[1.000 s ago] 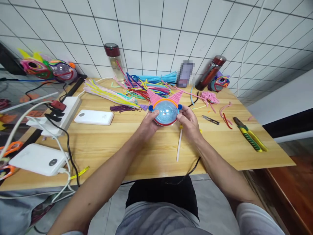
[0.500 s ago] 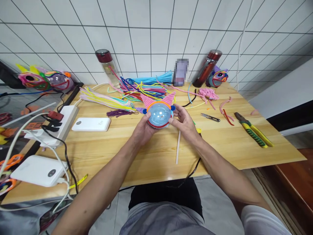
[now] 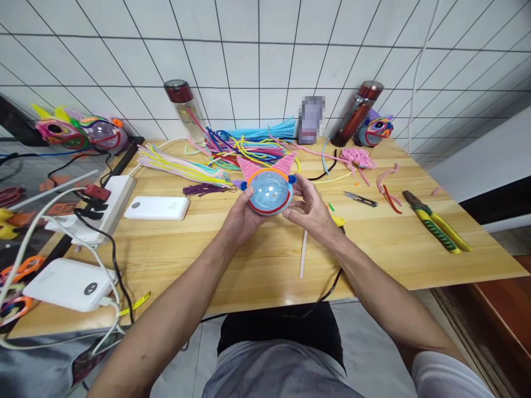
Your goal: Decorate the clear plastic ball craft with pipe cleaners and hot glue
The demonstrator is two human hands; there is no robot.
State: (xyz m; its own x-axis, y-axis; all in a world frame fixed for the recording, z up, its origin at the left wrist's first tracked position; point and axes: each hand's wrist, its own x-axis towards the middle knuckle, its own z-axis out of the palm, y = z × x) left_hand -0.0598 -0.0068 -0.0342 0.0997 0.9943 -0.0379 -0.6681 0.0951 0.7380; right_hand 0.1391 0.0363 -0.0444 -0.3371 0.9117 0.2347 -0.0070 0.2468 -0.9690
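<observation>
A round pipe-cleaner craft piece (image 3: 269, 190) is held above the table, its clear dome facing up. It has two pink pointed ears, an orange band on top, dark blue balls at the sides and a red curve along the lower rim. My left hand (image 3: 243, 218) grips its left side, thumb at the rim by the blue ball. My right hand (image 3: 311, 210) curls loosely at the right side, with thumb at the lower rim and fingertips near the other blue ball. Under my right hand lie a pale strip (image 3: 303, 254) and a yellow-ended tool (image 3: 339, 221), partly hidden.
Behind lies a heap of pipe cleaners (image 3: 249, 146) between a clear bottle (image 3: 185, 110) and a red flask (image 3: 359, 113). Thread snips (image 3: 360, 199) and pliers (image 3: 435, 224) are on the right. White power banks (image 3: 157, 208) and a cabled power strip (image 3: 110, 213) occupy the left.
My right thumb has slid down along the rim, and the right fingers look looser. The craft piece stays in my left hand, nearly in place. The view has shifted slightly.
</observation>
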